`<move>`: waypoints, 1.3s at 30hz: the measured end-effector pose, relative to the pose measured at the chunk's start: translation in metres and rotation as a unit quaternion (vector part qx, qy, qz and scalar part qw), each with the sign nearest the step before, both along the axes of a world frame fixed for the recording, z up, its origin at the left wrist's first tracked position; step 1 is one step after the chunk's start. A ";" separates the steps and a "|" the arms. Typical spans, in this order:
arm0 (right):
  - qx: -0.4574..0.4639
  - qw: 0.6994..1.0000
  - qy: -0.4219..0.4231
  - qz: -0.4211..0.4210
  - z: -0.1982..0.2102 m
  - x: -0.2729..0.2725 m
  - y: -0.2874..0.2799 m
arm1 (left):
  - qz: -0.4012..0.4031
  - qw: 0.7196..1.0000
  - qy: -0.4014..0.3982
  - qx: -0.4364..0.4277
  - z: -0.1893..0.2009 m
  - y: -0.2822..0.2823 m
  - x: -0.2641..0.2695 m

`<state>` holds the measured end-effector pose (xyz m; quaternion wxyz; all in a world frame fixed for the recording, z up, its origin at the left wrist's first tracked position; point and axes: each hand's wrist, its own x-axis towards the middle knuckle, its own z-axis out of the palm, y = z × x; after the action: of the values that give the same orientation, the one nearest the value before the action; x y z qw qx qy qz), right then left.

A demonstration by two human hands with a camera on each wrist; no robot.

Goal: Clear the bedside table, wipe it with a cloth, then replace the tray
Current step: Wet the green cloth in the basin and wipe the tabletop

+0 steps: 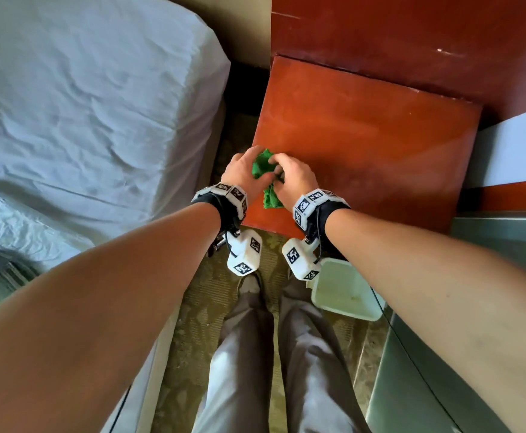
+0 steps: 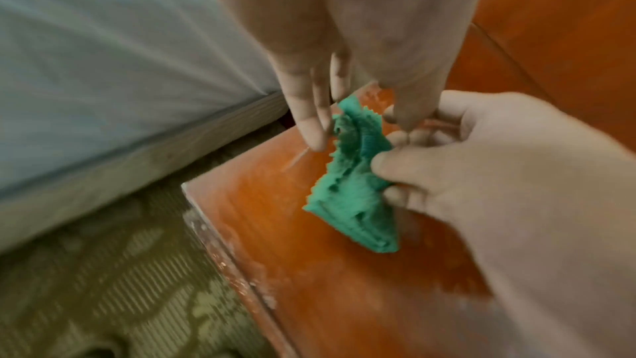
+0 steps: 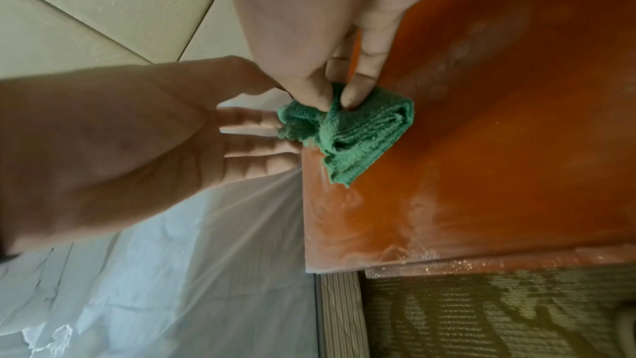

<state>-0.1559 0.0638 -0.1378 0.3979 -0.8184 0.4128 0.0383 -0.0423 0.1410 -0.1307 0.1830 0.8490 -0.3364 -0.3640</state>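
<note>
A crumpled green cloth [image 1: 264, 166] lies on the front-left corner of the red-brown bedside table [image 1: 364, 135], whose top carries nothing else. My right hand [image 1: 276, 170] pinches the cloth between thumb and fingers; in the right wrist view my right hand [image 3: 339, 101] grips the cloth [image 3: 358, 140] at its top fold. My left hand [image 1: 253, 157] meets the cloth's left end. There its fingers [image 3: 254, 140] are straight, palm showing, and only the tips touch. In the left wrist view the cloth [image 2: 354, 195] hangs from my right hand [image 2: 385, 162] onto the table [image 2: 309, 282]. No tray is visible.
A bed with white sheets [image 1: 83, 104] stands close on the left, with a narrow carpeted gap [image 1: 233, 132] between it and the table. A white bin [image 1: 346, 292] sits on the carpet by my right foot. A grey cabinet [image 1: 474, 339] lies to the right and a red panel [image 1: 411, 26] behind.
</note>
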 end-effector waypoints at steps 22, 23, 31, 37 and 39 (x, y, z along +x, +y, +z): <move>-0.106 0.973 0.200 0.041 -0.029 -0.078 0.013 | -0.319 0.933 -0.140 0.086 -0.032 0.012 0.002; -0.100 0.973 0.203 0.048 -0.031 -0.079 0.014 | -0.325 0.929 -0.143 0.099 -0.036 0.012 0.001; -0.097 0.966 0.232 0.067 -0.042 -0.077 0.017 | -0.360 0.909 -0.185 0.100 -0.052 -0.010 -0.007; -0.096 0.965 0.232 0.071 -0.045 -0.079 0.017 | -0.350 0.910 -0.193 0.112 -0.056 -0.004 -0.011; -0.103 0.966 0.228 0.067 -0.045 -0.080 0.019 | -0.339 0.915 -0.183 0.116 -0.055 0.007 -0.013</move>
<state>-0.2360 0.0826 -0.1832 0.2033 -0.8506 0.4381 0.2078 -0.0550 0.1480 -0.1856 -0.1163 0.7511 -0.5868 -0.2794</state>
